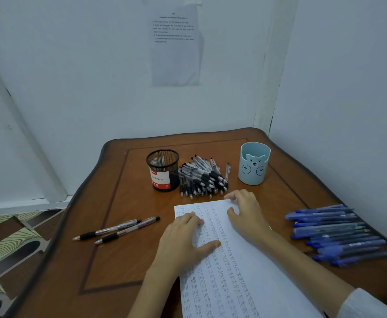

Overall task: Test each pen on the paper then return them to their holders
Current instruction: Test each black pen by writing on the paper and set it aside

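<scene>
The fingers (pixel 194 218) of the left hand (pixel 183 239) lay straight and close together, pressed flat on the white sheet of paper (pixel 234 283), with the thumb spread to the side. The fingers (pixel 236 195) of the right hand (pixel 245 214) were a little bent and rested on the far right corner of the same sheet. Neither hand held a pen. I could not tell if the right hand pinched the corner.

The paper lay in the near middle of the brown wooden table (pixel 119 191). It was covered in many columns of small handwritten marks, too small to read.

Two clear pens with black grips (pixel 116 230) lay side by side to the left of the paper. Beyond the paper was a pile of black-grip pens (pixel 201 177), too many and too crossed to count. One single clear pen (pixel 227 171) lay just to the right of the pile. On the right side of the table was a row of blue pens (pixel 334 232), about ten, though they overlapped.

There were two holders, and I could see no pen standing in either. The black wire-mesh cup (pixel 162 171) stood left of the pile and had a red and white label reading "Ball Pens". The light blue cup with a bear face (pixel 254 164) stood right of the pile.

One printed sheet on the wall (pixel 175 42) hung behind the table, and its lines were not readable.
</scene>
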